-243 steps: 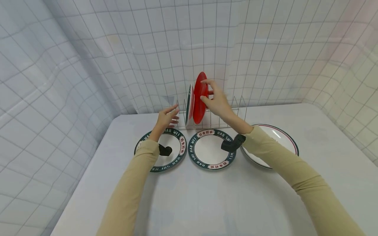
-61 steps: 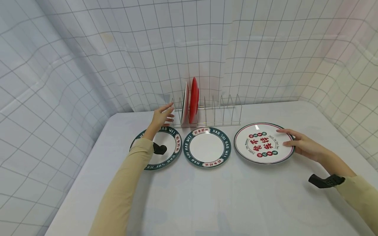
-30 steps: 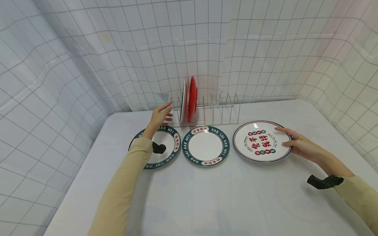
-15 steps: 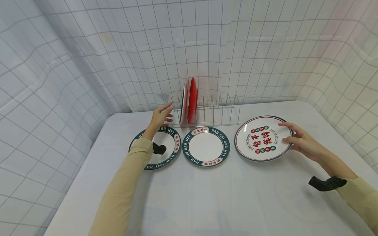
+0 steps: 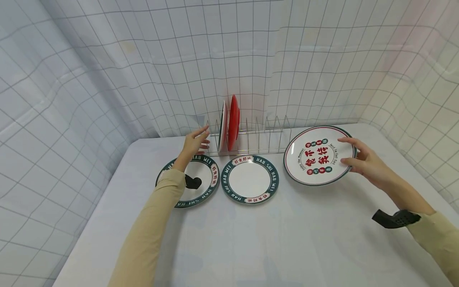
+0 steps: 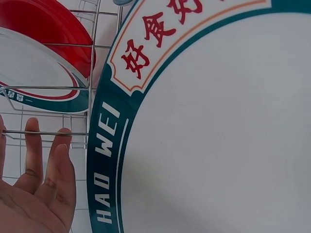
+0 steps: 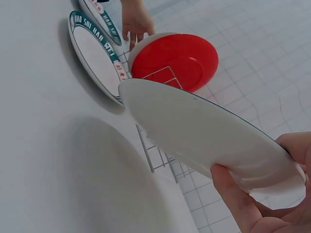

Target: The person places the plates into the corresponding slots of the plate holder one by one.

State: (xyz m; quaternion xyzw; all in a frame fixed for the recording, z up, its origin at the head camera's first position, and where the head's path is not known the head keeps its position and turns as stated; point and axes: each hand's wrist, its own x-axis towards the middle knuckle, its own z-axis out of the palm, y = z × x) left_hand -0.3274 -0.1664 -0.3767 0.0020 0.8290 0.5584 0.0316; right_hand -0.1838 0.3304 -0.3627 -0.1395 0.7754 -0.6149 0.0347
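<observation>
My right hand [image 5: 369,163] pinches the right rim of a large white plate [image 5: 315,175] with red lettering and a dark green rim. The plate is tilted and raised above the table; the right wrist view shows its pale underside [image 7: 194,121] and a shadow below. My left hand [image 5: 193,145] rests at the left end of a wire dish rack [image 5: 263,139], fingers extended beside its wire. In the rack stand a green-rimmed white plate [image 5: 223,127] and a red plate [image 5: 234,119], both on edge.
Two white plates with green lettered rims lie on the table in front of the rack: a left plate [image 5: 199,202], partly hidden by my left wrist, and a middle plate [image 5: 250,179]. A white gridded curtain [image 5: 215,52] hangs behind and at the sides.
Earlier, my right hand was on the red plate in the rack. It then moved right to the large plate on the table, which it has now lifted and tilted. My left hand stays at the rack.
</observation>
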